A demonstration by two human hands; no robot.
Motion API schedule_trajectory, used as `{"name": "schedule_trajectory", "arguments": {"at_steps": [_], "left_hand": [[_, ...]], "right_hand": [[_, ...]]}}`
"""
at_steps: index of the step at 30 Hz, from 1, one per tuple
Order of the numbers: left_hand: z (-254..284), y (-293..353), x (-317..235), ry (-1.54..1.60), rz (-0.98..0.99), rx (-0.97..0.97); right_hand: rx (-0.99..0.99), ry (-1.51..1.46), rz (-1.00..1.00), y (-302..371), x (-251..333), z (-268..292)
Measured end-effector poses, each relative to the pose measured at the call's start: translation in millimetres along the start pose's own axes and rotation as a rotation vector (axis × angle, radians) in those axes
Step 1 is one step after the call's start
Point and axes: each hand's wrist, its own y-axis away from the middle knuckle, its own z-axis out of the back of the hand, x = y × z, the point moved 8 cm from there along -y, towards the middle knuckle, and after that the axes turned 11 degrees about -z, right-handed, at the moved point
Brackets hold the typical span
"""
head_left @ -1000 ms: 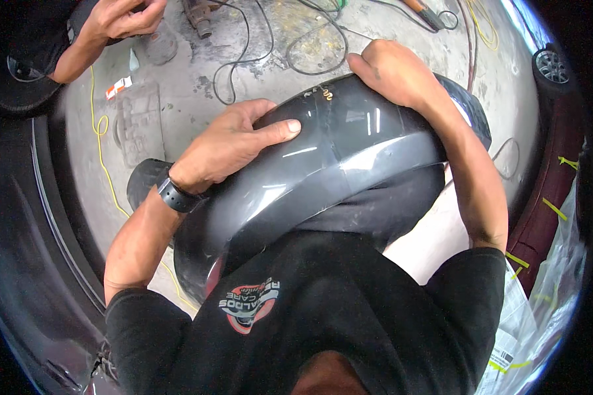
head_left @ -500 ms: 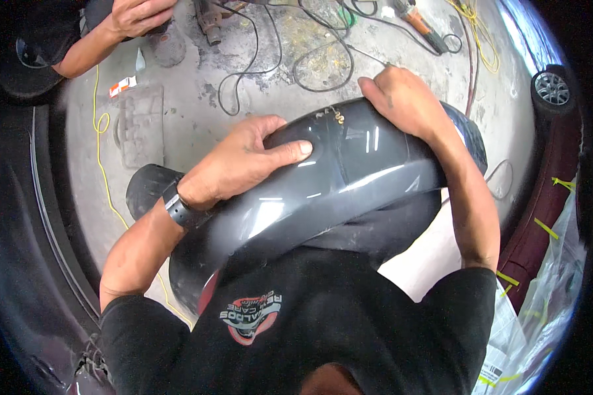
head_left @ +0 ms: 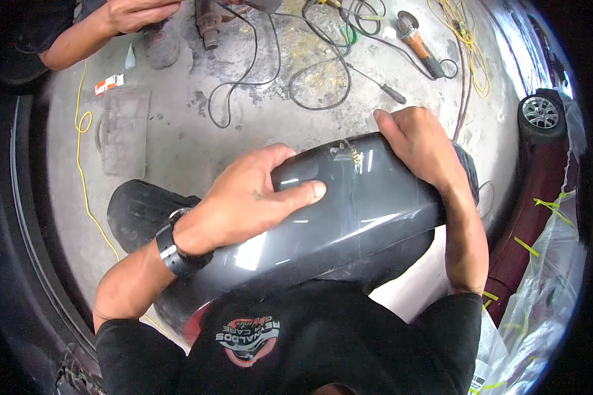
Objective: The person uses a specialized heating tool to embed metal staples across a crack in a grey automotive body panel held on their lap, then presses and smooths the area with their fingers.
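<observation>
A glossy dark grey curved car body panel (head_left: 310, 227) lies across my lap. A thin crack-like line (head_left: 354, 204) runs down it from the far edge, with a small wavy yellowish mark (head_left: 356, 157) at its upper end. My left hand (head_left: 244, 201) grips the far edge left of the line, thumb flat on the outer face and fingers hidden behind. Farther right, my right hand (head_left: 416, 141) is hooked over the same edge, its fingertips out of sight. A dark band (head_left: 172, 251) circles my left wrist.
Ahead on the concrete floor lie an orange angle grinder (head_left: 420, 49), a black-handled tool (head_left: 393, 93), looped black cables (head_left: 336, 102) and a clear plastic case (head_left: 125, 135). A co-worker's hand (head_left: 138, 14) shows at upper left. Cars flank me; the dark red one (head_left: 524, 227) is partly covered in plastic.
The panel and both my hands sit lower in the picture, and so does the floor scene. The black-handled tool now shows fully beyond my right hand. Both grips look the same.
</observation>
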Motion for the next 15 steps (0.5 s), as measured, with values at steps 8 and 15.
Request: {"name": "schedule_trajectory", "arguments": {"at_steps": [8,15], "left_hand": [[4,5,-15,-0.15,-0.086,-0.027],[3,6,-6,0.011,0.049,-0.026]], "right_hand": [[0.005,-0.01,-0.025,7,4,4],[-0.02,-0.029,-0.037,10,8,9]]}}
